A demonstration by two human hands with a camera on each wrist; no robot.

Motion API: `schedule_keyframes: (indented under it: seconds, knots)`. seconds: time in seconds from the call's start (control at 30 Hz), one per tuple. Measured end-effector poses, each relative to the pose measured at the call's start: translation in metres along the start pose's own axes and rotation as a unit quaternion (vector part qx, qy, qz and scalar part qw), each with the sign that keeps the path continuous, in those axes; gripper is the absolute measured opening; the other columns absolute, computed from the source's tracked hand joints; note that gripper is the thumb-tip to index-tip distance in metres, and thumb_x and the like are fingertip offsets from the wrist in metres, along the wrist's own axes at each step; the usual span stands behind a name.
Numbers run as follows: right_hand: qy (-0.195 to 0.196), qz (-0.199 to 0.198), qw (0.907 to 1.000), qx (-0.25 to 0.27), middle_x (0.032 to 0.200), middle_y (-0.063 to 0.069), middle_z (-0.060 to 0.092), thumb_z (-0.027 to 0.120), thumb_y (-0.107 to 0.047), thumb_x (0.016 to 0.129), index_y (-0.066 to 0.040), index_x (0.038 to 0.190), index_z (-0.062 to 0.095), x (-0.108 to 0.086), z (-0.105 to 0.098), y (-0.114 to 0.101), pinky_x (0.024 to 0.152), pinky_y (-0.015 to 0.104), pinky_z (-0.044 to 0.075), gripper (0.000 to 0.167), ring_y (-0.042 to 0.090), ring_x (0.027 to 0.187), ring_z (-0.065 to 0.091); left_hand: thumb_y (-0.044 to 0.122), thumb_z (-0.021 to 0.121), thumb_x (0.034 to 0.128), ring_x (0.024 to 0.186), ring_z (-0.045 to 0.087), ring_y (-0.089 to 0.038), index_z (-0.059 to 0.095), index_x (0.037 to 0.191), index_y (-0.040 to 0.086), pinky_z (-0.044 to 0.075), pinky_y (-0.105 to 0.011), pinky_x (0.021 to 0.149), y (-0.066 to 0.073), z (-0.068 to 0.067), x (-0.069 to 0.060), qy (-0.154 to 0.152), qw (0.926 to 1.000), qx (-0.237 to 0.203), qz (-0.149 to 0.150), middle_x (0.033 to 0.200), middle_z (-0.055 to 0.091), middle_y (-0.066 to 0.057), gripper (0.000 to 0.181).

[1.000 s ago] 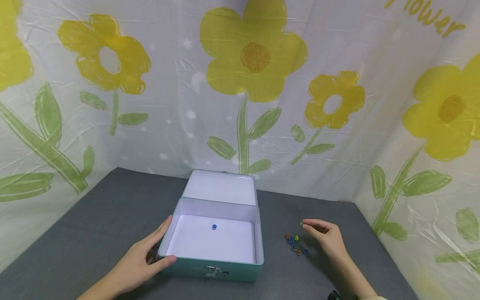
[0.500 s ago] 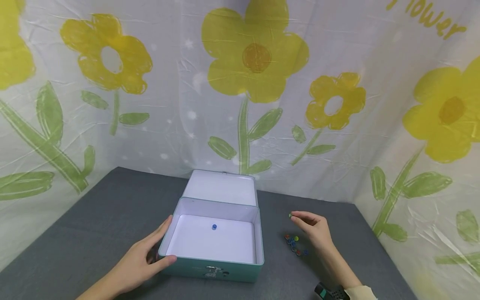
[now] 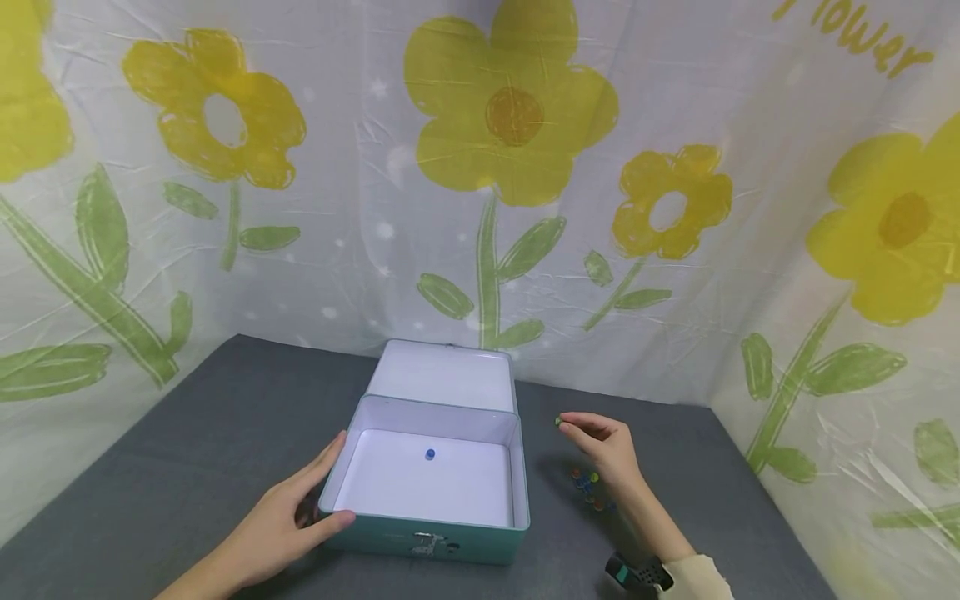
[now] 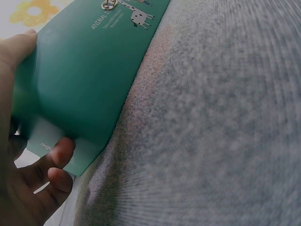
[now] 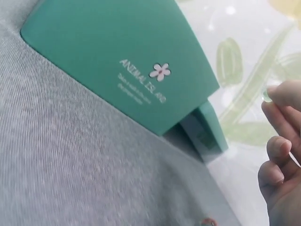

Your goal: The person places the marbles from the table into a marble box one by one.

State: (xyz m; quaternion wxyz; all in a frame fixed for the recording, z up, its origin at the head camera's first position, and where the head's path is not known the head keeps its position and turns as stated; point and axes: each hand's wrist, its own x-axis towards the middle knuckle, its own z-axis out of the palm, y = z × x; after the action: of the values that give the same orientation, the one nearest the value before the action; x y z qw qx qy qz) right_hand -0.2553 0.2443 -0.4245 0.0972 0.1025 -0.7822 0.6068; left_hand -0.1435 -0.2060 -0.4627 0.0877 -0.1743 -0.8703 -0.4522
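A green tin box (image 3: pixel 427 542) stands on the grey cloth with its lid (image 3: pixel 442 375) laid back. Inside, on its white floor, lies one small blue piece (image 3: pixel 430 454). The left hand (image 3: pixel 281 521) grips the box's left side, thumb at the front left corner; in the left wrist view its fingers (image 4: pixel 61 153) lie against the green wall. Right of the box, the right hand (image 3: pixel 606 446) pinches a small green piece (image 3: pixel 558 422) between thumb and fingertips, above the cloth. The right wrist view shows that green piece (image 5: pixel 266 96) too, beside the box's side wall (image 5: pixel 117 56).
Several small red, blue and green pieces (image 3: pixel 585 483) lie in a cluster on the dark cloth (image 3: pixel 255 408), below the right hand. A curtain (image 3: pixel 337 208) with yellow flowers hangs behind the table. A dark band (image 3: pixel 637 575) is on the right wrist.
The right hand has moved left and away from the person, toward the box, with the green piece pinched. The left hand has kept its grip on the box.
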Motion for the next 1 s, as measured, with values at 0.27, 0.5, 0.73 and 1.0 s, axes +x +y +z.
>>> schedule_keyframes:
  seconds: [0.27, 0.5, 0.73, 1.0]
  knots:
    - [-0.002, 0.007, 0.9997, 0.024, 0.099, -0.010, 0.080, 0.078, -0.007, 0.097, 0.009, 0.116, 0.077, 0.004, 0.018, -0.004, 0.085, 0.025, 0.056, 0.025, 0.008, 0.094, 0.071, 0.030, 0.082, 0.0952, 0.115, 0.051, -0.009, 0.025, 0.170, 0.032, 0.042, -0.023, 0.060, 0.001, 0.001, 0.000, 0.001, 1.0000, 0.008, -0.002, 0.171, 0.031, -0.016, 0.094]
    - [-0.013, -0.006, 0.9992, 0.037, 0.099, -0.008, 0.081, 0.079, -0.007, 0.096, 0.008, 0.115, 0.078, 0.009, 0.030, -0.005, 0.085, 0.024, 0.056, 0.024, 0.008, 0.095, 0.072, 0.030, 0.081, 0.0957, 0.114, 0.050, -0.013, 0.024, 0.170, 0.034, 0.042, -0.023, 0.058, 0.001, 0.000, 0.000, 0.001, 1.0000, 0.006, -0.003, 0.171, 0.031, -0.017, 0.094]
    - [-0.039, -0.028, 0.9973, 0.055, 0.100, -0.006, 0.080, 0.078, -0.003, 0.096, 0.012, 0.116, 0.075, 0.012, 0.038, -0.007, 0.085, 0.024, 0.056, 0.026, 0.007, 0.094, 0.071, 0.029, 0.080, 0.0965, 0.096, 0.052, -0.001, 0.025, 0.171, 0.027, 0.042, -0.024, 0.057, 0.000, 0.001, 0.001, -0.003, 1.0000, -0.003, 0.003, 0.171, 0.030, -0.020, 0.093]
    - [-0.048, -0.045, 0.9965, 0.051, 0.098, -0.009, 0.080, 0.077, -0.002, 0.096, 0.012, 0.115, 0.076, 0.015, 0.050, -0.016, 0.086, 0.023, 0.056, 0.024, 0.007, 0.092, 0.070, 0.031, 0.080, 0.0965, 0.108, 0.052, -0.007, 0.025, 0.170, 0.032, 0.043, -0.024, 0.058, -0.001, 0.000, 0.000, -0.001, 1.0000, -0.001, -0.003, 0.171, 0.030, -0.018, 0.093]
